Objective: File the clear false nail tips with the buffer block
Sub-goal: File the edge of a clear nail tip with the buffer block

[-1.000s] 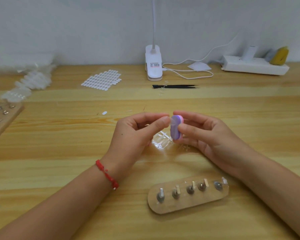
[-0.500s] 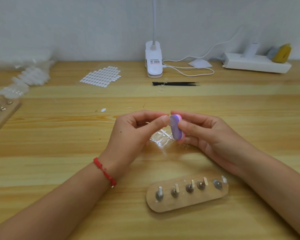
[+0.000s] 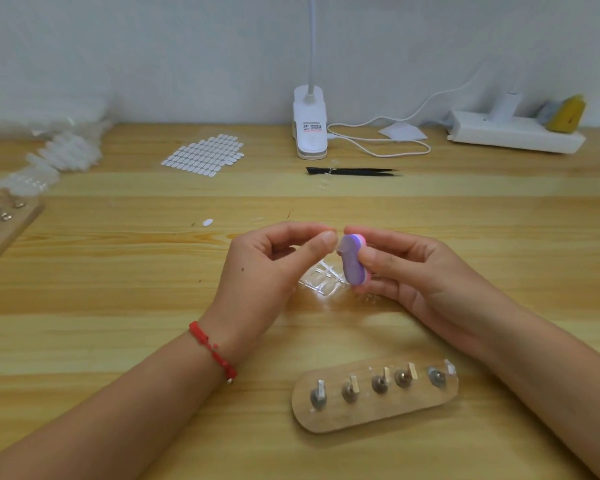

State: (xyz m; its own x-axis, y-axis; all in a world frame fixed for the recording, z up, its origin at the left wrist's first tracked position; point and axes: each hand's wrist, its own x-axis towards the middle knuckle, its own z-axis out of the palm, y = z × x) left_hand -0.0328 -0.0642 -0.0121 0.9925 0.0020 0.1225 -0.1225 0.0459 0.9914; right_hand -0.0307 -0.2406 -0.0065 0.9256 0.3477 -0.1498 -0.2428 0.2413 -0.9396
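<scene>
The left hand (image 3: pixel 274 268) pinches a clear nail tip (image 3: pixel 340 250) between thumb and index finger, with the other fingers curled; the tip is hard to see. The right hand (image 3: pixel 420 271) grips the purple-and-pink buffer block (image 3: pixel 353 263) between thumb and fingers and holds it nearly upright. The tip touches the upper end of the block, in the middle of the frame. Compared with half a second ago, both hands stay almost in the same place, and the block sits slightly lower against the tip.

Under the hands, a strip of clear nail tips (image 3: pixel 321 280) lies on the wooden table (image 3: pixel 118 271). Below, towards the lower right, lies a wooden board (image 3: pixel 368 415) with metal pegs. Higher in the frame are black tweezers (image 3: pixel 354 171), a white clip lamp (image 3: pixel 310 124) and a sheet of oval stickers (image 3: pixel 205 154).
</scene>
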